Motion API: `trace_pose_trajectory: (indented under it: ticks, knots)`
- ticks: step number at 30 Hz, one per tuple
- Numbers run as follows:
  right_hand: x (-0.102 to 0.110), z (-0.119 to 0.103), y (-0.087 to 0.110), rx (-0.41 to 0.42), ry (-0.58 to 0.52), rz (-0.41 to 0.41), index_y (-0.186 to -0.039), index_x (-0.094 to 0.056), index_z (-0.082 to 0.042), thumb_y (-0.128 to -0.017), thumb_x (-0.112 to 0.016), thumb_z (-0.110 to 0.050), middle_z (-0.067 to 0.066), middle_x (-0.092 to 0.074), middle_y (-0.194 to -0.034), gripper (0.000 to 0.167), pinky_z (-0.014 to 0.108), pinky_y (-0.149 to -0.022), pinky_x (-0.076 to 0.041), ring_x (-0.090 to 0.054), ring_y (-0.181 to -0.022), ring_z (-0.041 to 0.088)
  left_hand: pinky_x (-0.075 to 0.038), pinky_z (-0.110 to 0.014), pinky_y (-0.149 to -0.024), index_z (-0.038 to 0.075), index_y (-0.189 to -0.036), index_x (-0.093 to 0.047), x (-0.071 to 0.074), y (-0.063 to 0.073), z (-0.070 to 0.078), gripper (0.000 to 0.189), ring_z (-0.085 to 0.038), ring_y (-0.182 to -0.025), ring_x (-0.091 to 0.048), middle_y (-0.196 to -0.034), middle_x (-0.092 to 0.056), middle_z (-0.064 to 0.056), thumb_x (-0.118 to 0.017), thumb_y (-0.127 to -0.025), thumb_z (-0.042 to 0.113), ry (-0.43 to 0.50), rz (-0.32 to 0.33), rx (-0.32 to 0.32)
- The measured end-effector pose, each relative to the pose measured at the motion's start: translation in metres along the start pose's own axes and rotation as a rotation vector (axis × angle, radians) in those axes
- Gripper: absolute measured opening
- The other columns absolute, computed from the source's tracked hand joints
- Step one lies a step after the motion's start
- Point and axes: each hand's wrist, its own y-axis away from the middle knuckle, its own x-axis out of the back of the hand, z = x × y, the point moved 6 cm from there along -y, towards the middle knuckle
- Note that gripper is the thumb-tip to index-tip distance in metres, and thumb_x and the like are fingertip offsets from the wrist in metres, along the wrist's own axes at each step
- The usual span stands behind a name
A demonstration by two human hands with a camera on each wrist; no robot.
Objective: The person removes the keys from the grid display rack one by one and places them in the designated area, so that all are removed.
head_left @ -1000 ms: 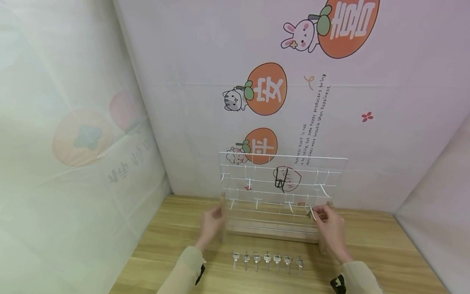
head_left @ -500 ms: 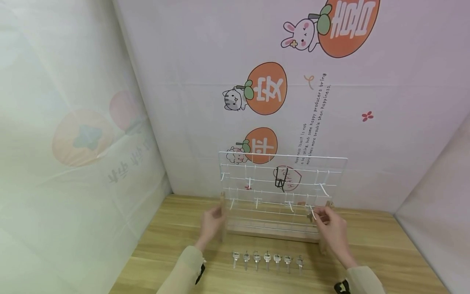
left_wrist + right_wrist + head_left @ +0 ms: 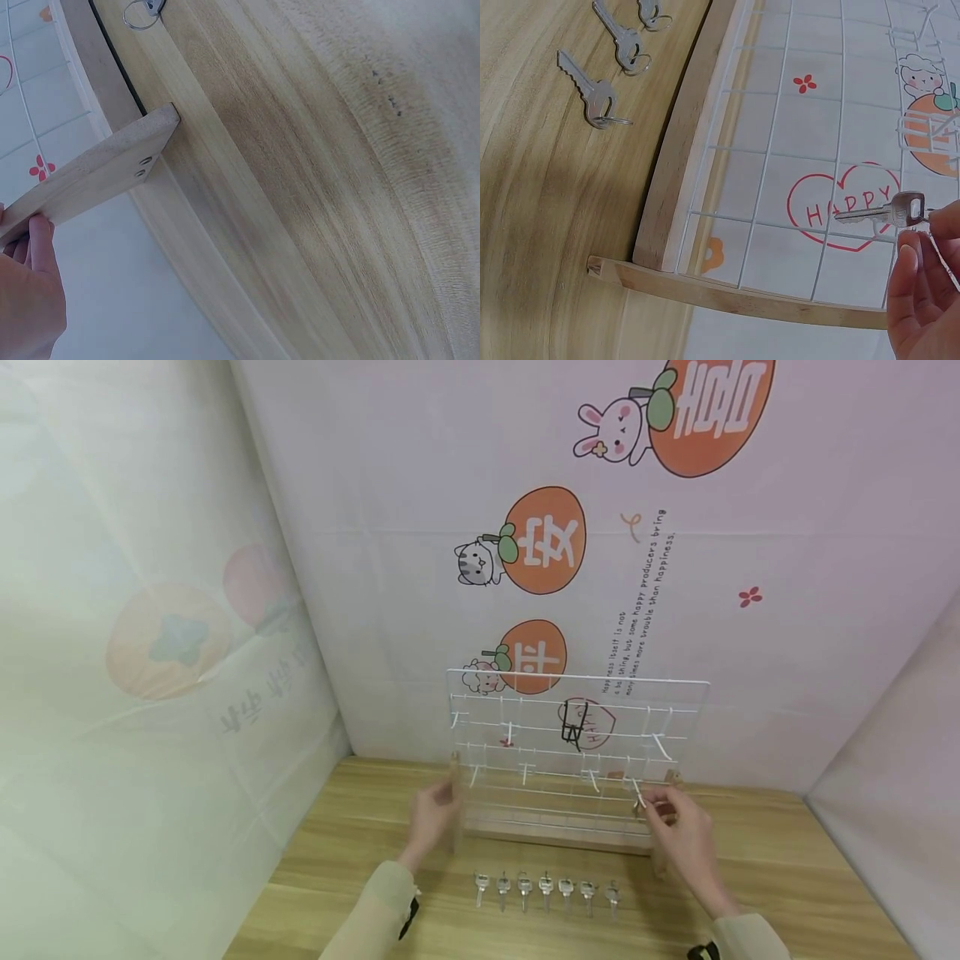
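A rack with a white wire grid [image 3: 577,677] and a wooden frame stands on the table. My left hand [image 3: 432,818] grips its left wooden post [image 3: 105,169], thumb on one face of the board. At the lower right hooks, my right hand [image 3: 684,835] pinches a silver key [image 3: 889,212] at its ring end, the blade pointing away from the fingers. The key is beside the white hook [image 3: 638,792]; whether its ring is on the hook is hidden by the fingers. Several keys with rings [image 3: 546,887] lie in a row in front of the rack.
More white hooks [image 3: 592,780] stick out of the grid toward me, and a black hook [image 3: 573,727] hangs in the upper row. The rack's wooden base bar [image 3: 555,838] lies behind the keys. A printed cloth wall [image 3: 405,610] rises behind.
My right hand has moved slightly down and to the right with the key, toward the hook's tip. The left hand, the rack and the row of keys have stayed put.
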Motion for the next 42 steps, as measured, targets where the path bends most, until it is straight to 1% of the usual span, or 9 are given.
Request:
trace_pose_trajectory:
  ticks: [3,8,15,22,30,37,42]
  knots:
    - [0.001,0.0,0.001,-0.007,0.01,-0.01,-0.092,-0.067,-0.002,-0.082,-0.07,0.005,0.014,-0.072,-0.088,0.012,0.012,-0.058,-0.053,-0.055,-0.07,-0.008,-0.063,-0.04,-0.086,0.001,-0.121,-0.067,0.0,0.0,0.001,0.036,-0.033,-0.103,-0.071,-0.115,-0.073,-0.02,-0.073,-0.086,0.01,-0.006,0.004,-0.006]
    - [0.002,0.001,0.003,-0.023,0.026,-0.013,-0.092,-0.067,-0.001,-0.083,-0.069,0.004,0.012,-0.072,-0.086,0.011,0.012,-0.058,-0.053,-0.053,-0.07,-0.01,-0.062,-0.04,-0.087,0.001,-0.12,-0.067,0.0,0.0,0.002,0.034,-0.033,-0.103,-0.071,-0.114,-0.073,-0.02,-0.072,-0.087,0.008,-0.005,0.003,-0.015]
    - [0.003,0.001,0.005,-0.005,0.019,-0.007,-0.09,-0.066,0.0,-0.082,-0.068,0.006,0.013,-0.072,-0.087,0.011,0.009,-0.06,-0.054,-0.051,-0.074,-0.015,-0.062,-0.041,-0.089,0.0,-0.123,-0.066,0.0,0.0,0.003,0.038,-0.033,-0.105,-0.07,-0.116,-0.072,-0.02,-0.072,-0.087,0.01,-0.002,-0.006,-0.018]
    - [0.003,0.0,0.008,-0.018,0.003,-0.02,-0.088,-0.065,-0.002,-0.084,-0.068,0.004,0.015,-0.074,-0.09,0.008,0.009,-0.062,-0.055,-0.055,-0.073,-0.014,-0.06,-0.045,-0.094,-0.006,-0.126,-0.061,-0.001,0.002,0.006,0.038,-0.039,-0.111,-0.067,-0.122,-0.068,-0.025,-0.067,-0.092,0.007,0.038,-0.052,-0.03]
    - [0.003,-0.001,0.01,-0.019,-0.018,-0.035,-0.09,-0.065,-0.001,-0.083,-0.07,0.005,0.015,-0.074,-0.088,0.01,0.007,-0.064,-0.055,-0.054,-0.075,-0.016,-0.06,-0.044,-0.093,-0.005,-0.126,-0.062,0.0,0.003,0.006,0.038,-0.038,-0.11,-0.068,-0.121,-0.069,-0.024,-0.068,-0.091,0.009,0.026,-0.041,-0.029]
    - [0.006,-0.003,0.011,-0.027,-0.039,-0.04,-0.091,-0.066,-0.001,-0.082,-0.071,0.005,0.016,-0.073,-0.088,0.012,0.008,-0.063,-0.055,-0.055,-0.074,-0.014,-0.06,-0.043,-0.093,-0.005,-0.125,-0.063,0.0,0.003,0.005,0.038,-0.037,-0.109,-0.068,-0.119,-0.069,-0.024,-0.069,-0.091,0.011,0.053,-0.034,-0.031]
    - [0.01,-0.003,0.012,-0.028,-0.061,-0.036,-0.09,-0.065,0.0,-0.081,-0.071,0.007,0.017,-0.072,-0.088,0.013,0.006,-0.063,-0.055,-0.055,-0.073,-0.013,-0.061,-0.043,-0.092,-0.005,-0.124,-0.063,0.0,0.002,0.005,0.037,-0.037,-0.109,-0.069,-0.119,-0.07,-0.024,-0.069,-0.091,0.011,0.049,-0.033,-0.035]
